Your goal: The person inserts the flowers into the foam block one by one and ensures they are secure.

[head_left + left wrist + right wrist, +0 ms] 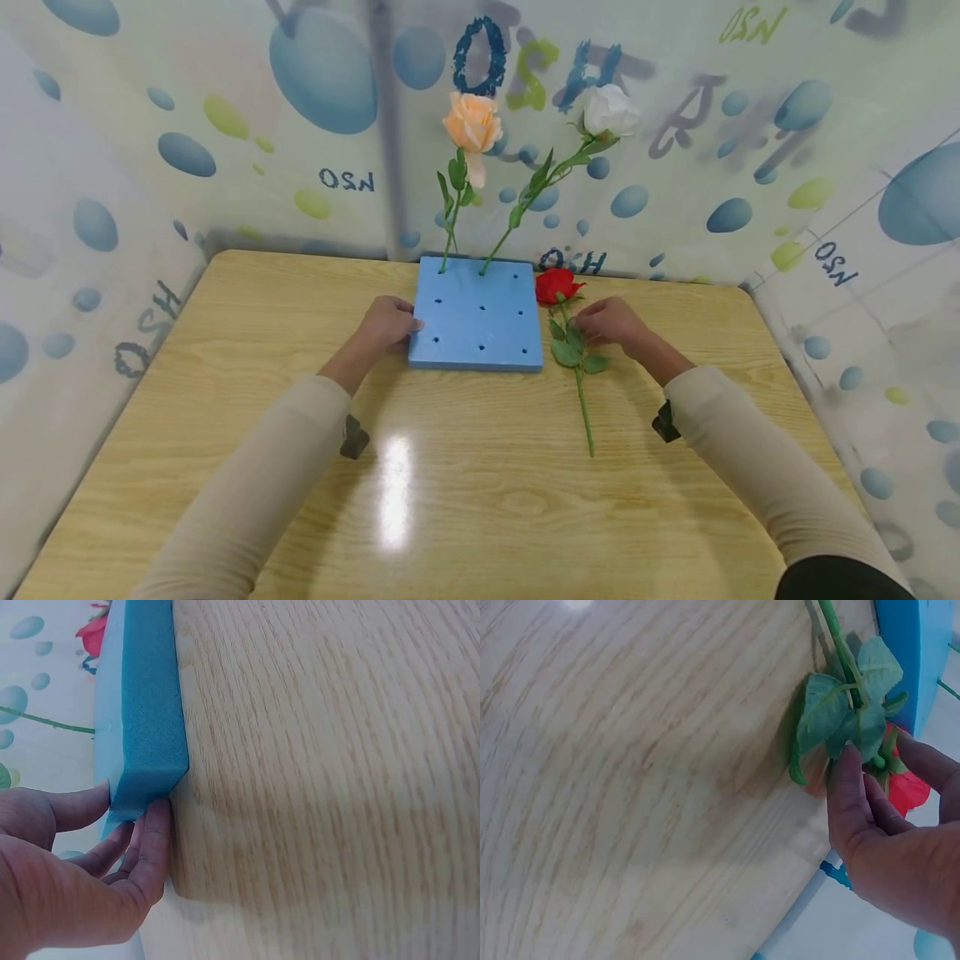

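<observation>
A blue foam board (476, 321) dotted with small holes lies on the table. My left hand (392, 323) grips its left edge; in the left wrist view the thumb (82, 806) lies on the upper face and the fingers are at the side. A peach rose (472, 125) and a white rose (609, 112) stand in holes along the back, the white one leaning right. To the right of the board, a red rose (557, 285) has its stem pointing towards me. My right hand (609, 322) holds it among the leaves (864, 727), thumb and fingertips on either side of the stem.
The wooden table (480, 500) extends in front of the board and to both sides. A patterned wall (337, 217) rises right behind the table's back edge, close to the upright roses. Side walls flank the table.
</observation>
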Demonstrator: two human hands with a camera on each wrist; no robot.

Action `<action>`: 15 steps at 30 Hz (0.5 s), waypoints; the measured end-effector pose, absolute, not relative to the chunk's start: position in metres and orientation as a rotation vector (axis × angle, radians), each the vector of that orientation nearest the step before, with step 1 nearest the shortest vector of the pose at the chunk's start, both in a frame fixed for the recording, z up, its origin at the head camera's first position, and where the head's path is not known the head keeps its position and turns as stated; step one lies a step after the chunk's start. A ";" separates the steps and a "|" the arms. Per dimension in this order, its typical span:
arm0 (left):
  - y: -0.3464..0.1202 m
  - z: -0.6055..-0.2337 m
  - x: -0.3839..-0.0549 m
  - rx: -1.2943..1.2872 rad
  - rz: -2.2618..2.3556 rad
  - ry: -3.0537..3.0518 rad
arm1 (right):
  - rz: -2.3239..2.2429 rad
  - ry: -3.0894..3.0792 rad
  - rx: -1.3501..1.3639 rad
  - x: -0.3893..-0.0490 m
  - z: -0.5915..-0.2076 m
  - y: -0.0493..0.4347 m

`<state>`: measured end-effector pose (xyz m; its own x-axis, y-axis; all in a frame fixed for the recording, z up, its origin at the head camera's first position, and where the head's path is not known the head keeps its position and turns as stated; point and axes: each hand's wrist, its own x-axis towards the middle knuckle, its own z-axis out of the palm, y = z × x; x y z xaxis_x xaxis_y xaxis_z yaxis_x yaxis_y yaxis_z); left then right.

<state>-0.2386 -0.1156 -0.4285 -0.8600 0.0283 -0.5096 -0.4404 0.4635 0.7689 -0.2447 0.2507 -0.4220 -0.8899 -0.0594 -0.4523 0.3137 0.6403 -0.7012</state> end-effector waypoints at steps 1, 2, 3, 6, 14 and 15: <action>-0.116 -0.429 -0.239 -0.346 1.379 2.261 | -1.134 2.433 0.196 -0.245 -0.424 0.250; -0.116 -0.429 -0.239 -0.347 1.378 2.261 | -1.109 2.443 0.189 -0.245 -0.425 0.250; -0.116 -0.428 -0.239 -0.347 1.377 2.261 | -1.095 2.450 0.186 -0.245 -0.427 0.249; -0.116 -0.428 -0.239 -0.343 1.371 2.264 | -1.056 2.471 0.197 -0.245 -0.430 0.248; -0.116 -0.430 -0.240 -0.341 1.369 2.266 | -0.972 2.584 0.227 -0.242 -0.433 0.240; -0.116 -0.430 -0.241 -0.343 1.367 2.267 | -0.957 2.603 0.224 -0.242 -0.433 0.238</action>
<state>-0.2405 -0.1158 -0.4305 -0.8594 0.0266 -0.5107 -0.4391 0.4733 0.7637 -0.2418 0.2379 -0.4333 -0.9235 0.0245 -0.3829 0.2667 0.7584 -0.5947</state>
